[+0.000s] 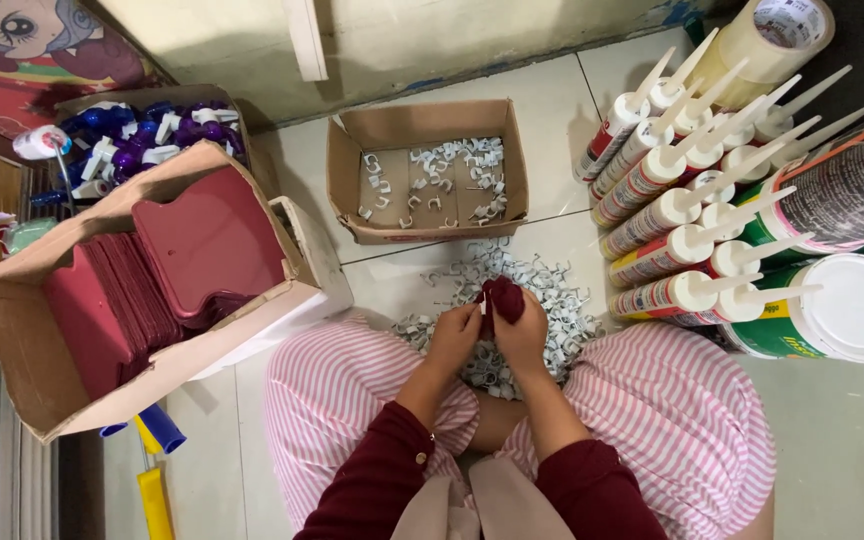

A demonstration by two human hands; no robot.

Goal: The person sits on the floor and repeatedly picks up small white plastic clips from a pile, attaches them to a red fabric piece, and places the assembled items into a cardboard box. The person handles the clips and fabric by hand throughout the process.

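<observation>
I sit on the tiled floor with my knees apart in pink striped trousers. Between them lies a pile of small white cable clips (pixel 542 290). My left hand (pixel 452 335) pinches a white clip over the pile. My right hand (pixel 522 335) touches it and holds a dark red lump, perhaps cloth (pixel 504 298); what it is I cannot tell. Beyond the pile stands an open cardboard box (pixel 427 125) with several white clips scattered on its bottom.
A stack of sealant cartridges (pixel 672 210) with white nozzles lies at the right, beside green and white tins (pixel 852 310) and a tape roll (pixel 772 30). At the left a big carton (pixel 22 330) holds red plastic pieces; behind it a box holds purple and white parts (pixel 152 130).
</observation>
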